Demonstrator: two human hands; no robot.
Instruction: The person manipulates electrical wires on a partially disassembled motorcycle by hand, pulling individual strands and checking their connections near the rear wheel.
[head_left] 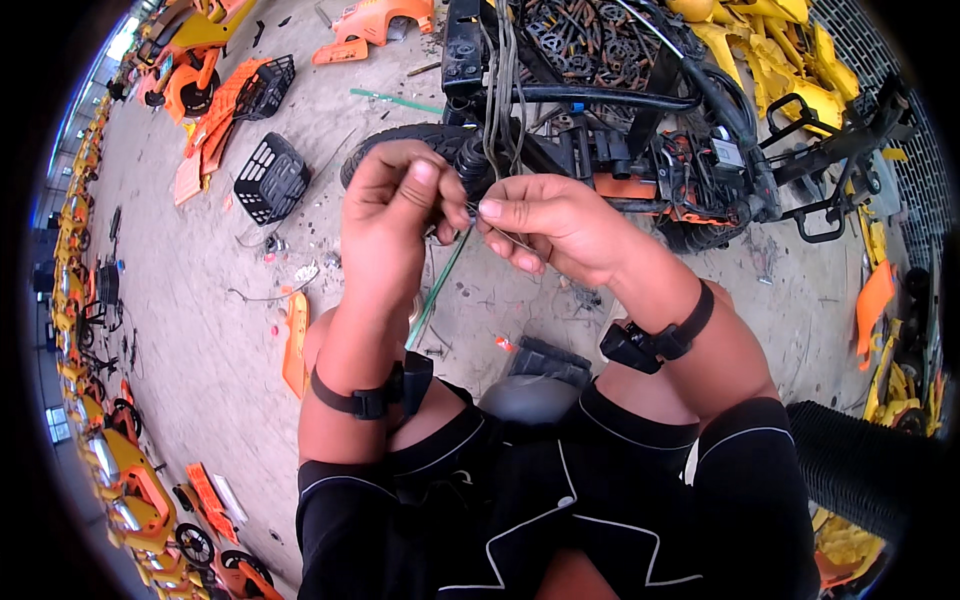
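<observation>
In front of me both hands meet fingertip to fingertip. My left hand [395, 195] is closed, thumb against curled fingers, pinching a thin cable where the two hands come together. The right thumb and forefinger of my right hand [560, 225] also grip it, and a thin dark strand [515, 240] trails beneath those fingers. What lies exactly between the fingertips is small and partly hidden. Just beyond the hands, a bundle of grey cables [505, 90] hangs down over the stripped frame of a bike [610, 95]. A black tyre [410, 140] shows behind my left hand.
Black plastic baskets [272, 178] and orange panels [215, 115] lie on the concrete floor to the left. Far ahead is a heap of rusty metal parts [590, 45]. Yellow panels [780, 60] are piled at the far right. A green strip [440, 285] lies below my hands.
</observation>
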